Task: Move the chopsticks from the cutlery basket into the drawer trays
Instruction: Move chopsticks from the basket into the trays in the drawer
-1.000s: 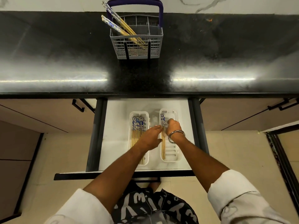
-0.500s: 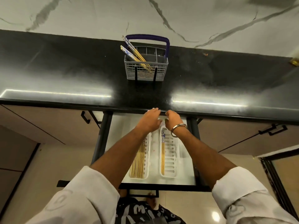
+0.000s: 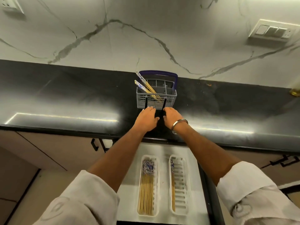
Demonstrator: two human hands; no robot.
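Black polished countertop (image 3: 65,101) spanning the view, streaked with light reflections along its front edge, crumbs (image 3: 209,84) near its back edge to the right. Behind it, white marble-veined wall (image 3: 146,30) bearing a switch plate (image 3: 271,30) at upper right and a socket (image 3: 9,5) at upper left. Below, beige cabinet fronts (image 3: 48,151) with black handles (image 3: 97,144).

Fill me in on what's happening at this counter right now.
A person is shifting chopsticks from the grey cutlery basket on the black counter into two white trays in the open drawer below. The left tray holds a full row, the right tray only a few. Both the left hand and right hand reach empty toward the basket, where some chopsticks remain.
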